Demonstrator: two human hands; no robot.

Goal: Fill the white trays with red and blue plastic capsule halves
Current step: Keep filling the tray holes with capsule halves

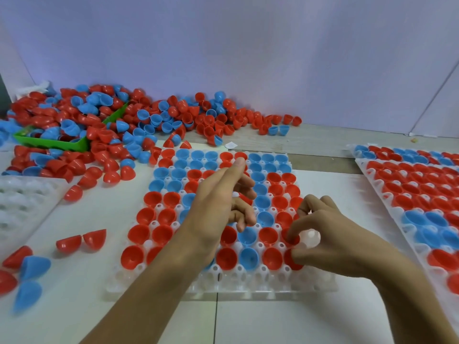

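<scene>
Centre white tray (250, 291): nearly all pockets hold a red or blue capsule half, open side up. The near row of pockets is bare, and so is one pocket at the right edge, just beside the right hand.

Right hand (332, 234): thumb and forefinger pinch a red half (293, 238) at the tray's right edge, low over the pockets. Whether that half is already seated or only being lowered cannot be told. Other fingers curled.

Left hand (218, 202): hovers over the tray's middle, forefinger stretched toward the far rows, remaining fingers loosely bent, holding nothing visible.

Step in hand, by judgement: seating a red half in the right-hand column, late in filling this tray. The next move probably calls for pressing the half down level, then fetching more halves for the bare near row.

Supply: a large loose heap of halves (154, 120) lies along the far edge, spilling over a green bin (49, 142). Stray halves lie on the left, including a joined red pair (80, 240) and some blue ones at the near left.

Other trays: a filled tray (422, 194) on the right, another behind it; an unfilled white tray (22, 202) at the left edge.

Surface: white tabletop, with a strip of grey wood-grain beyond it. A plain pale wall stands behind.
</scene>
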